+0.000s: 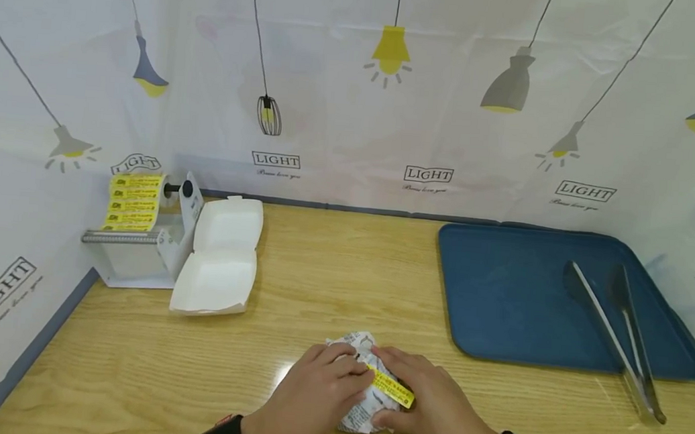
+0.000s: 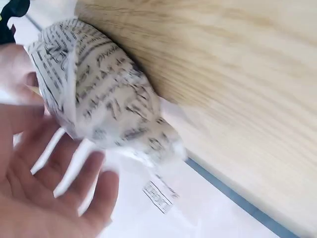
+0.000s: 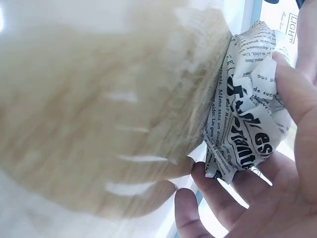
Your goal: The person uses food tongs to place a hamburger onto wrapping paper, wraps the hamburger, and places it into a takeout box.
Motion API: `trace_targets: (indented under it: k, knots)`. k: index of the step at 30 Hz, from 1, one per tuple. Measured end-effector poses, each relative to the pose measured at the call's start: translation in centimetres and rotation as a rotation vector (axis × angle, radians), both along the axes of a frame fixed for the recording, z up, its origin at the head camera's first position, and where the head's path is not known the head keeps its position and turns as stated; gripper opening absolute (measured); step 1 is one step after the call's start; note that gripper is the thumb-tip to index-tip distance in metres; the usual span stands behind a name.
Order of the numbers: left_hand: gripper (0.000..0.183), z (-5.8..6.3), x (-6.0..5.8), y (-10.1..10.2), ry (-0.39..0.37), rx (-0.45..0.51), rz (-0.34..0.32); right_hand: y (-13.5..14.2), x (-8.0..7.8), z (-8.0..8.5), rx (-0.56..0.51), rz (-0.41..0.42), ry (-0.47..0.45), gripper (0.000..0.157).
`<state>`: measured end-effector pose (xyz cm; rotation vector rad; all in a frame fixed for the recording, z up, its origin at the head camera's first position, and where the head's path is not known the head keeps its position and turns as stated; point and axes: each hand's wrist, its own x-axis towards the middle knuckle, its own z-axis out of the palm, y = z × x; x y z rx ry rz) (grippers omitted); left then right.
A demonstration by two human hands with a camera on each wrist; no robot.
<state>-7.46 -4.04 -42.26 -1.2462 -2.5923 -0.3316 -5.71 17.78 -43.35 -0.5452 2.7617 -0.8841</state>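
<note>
A bundle wrapped in newsprint-patterned paper [image 1: 361, 416] sits on the table near its front edge, with a yellow printed label [image 1: 393, 387] across its top. My right hand [image 1: 431, 401] grips the bundle from the right, thumb on the near side and fingers toward the far side. From the left, my left hand [image 1: 317, 393] lays its fingers over the top, fingertips right at the label's end. The left wrist view shows the printed wrapper [image 2: 104, 89] with loosely spread left fingers beside it. Creased folds of the paper [image 3: 247, 109] show in the right wrist view, between right thumb and fingers.
At the back left stands a label dispenser [image 1: 139, 249] with a roll of yellow labels [image 1: 133, 202]. Beside it lies an opened white clamshell box [image 1: 219, 275]. A blue tray [image 1: 499, 301] at the right carries metal tongs [image 1: 636, 372], their handle end past its front edge.
</note>
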Motion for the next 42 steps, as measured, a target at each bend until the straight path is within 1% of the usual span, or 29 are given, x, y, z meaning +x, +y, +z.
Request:
trace_targets:
  k: [3, 5, 7, 8, 10, 12, 14, 16, 20, 25, 27, 28, 30, 32, 34, 35, 37, 40, 42]
  knots:
    - [0.028, 0.1, 0.0, -0.5, -0.043, -0.024, -0.035, 0.2, -0.1, 0.0, -0.008, 0.012, 0.003, 0.091]
    - [0.028, 0.0, -0.1, -0.5, -0.057, -0.023, -0.042, 0.4, -0.3, 0.1, -0.041, 0.050, -0.005, 0.093]
    - [0.027, 0.0, -0.1, -0.4, -0.059, -0.021, -0.041, 0.7, -0.6, 0.2, -0.099, 0.098, -0.031, 0.092]
    - [0.027, 0.0, -0.1, -0.4, -0.057, -0.019, -0.039, 0.9, -0.8, 0.2, -0.130, 0.124, -0.053, 0.090]
    - [0.026, -0.1, -0.1, -0.3, -0.049, -0.020, -0.036, 1.2, -1.2, 0.4, -0.199, 0.158, -0.119, 0.079]
    - [0.026, -0.1, -0.1, -0.3, -0.045, -0.022, -0.038, 1.3, -1.5, 0.5, -0.249, 0.168, -0.190, 0.067]
    - [0.026, -0.1, -0.1, -0.3, -0.047, -0.024, -0.042, 1.4, -1.7, 0.6, -0.276, 0.171, -0.233, 0.059]
    - [0.026, -0.1, -0.1, -0.3, -0.057, -0.019, -0.047, 1.4, -1.9, 0.7, -0.293, 0.171, -0.251, 0.057]
    - [0.026, -0.1, -0.1, -0.3, -0.084, -0.006, -0.056, 1.5, -2.0, 0.7, -0.294, 0.185, -0.251, 0.061]
    - [0.027, -0.1, -0.1, -0.3, -0.119, 0.010, -0.060, 2.1, -2.5, 1.0, -0.271, 0.240, -0.269, 0.064]
    - [0.027, -0.1, -0.2, -0.4, -0.149, 0.013, -0.064, 2.5, -2.7, 1.1, -0.258, 0.270, -0.289, 0.065]
    - [0.029, 0.0, -0.3, -0.5, -0.184, 0.015, -0.066, 2.7, -2.8, 1.2, -0.259, 0.283, -0.310, 0.065]
    - [0.033, 0.1, -0.5, -0.9, -0.277, 0.026, -0.076, 3.1, -3.0, 1.4, -0.262, 0.306, -0.346, 0.065]
    - [0.042, 0.3, -0.7, -1.3, -0.390, 0.033, -0.090, 3.4, -3.2, 1.4, -0.275, 0.324, -0.379, 0.066]
    - [0.050, 0.5, -0.9, -1.6, -0.472, 0.040, -0.100, 3.6, -3.4, 1.4, -0.287, 0.338, -0.392, 0.066]
    - [0.053, 0.5, -1.0, -1.7, -0.487, 0.044, -0.108, 3.6, -3.4, 1.4, -0.290, 0.345, -0.388, 0.067]
    - [0.056, 0.5, -1.0, -1.8, -0.482, 0.048, -0.111, 3.7, -3.5, 1.3, -0.308, 0.344, -0.394, 0.068]
    - [0.053, 0.0, -0.9, -1.8, -0.448, 0.062, -0.084, 3.7, -3.5, 1.0, -0.328, 0.343, -0.383, 0.070]
    - [0.052, -0.3, -0.8, -2.0, -0.459, 0.064, -0.065, 3.7, -3.5, 0.9, -0.335, 0.344, -0.364, 0.071]
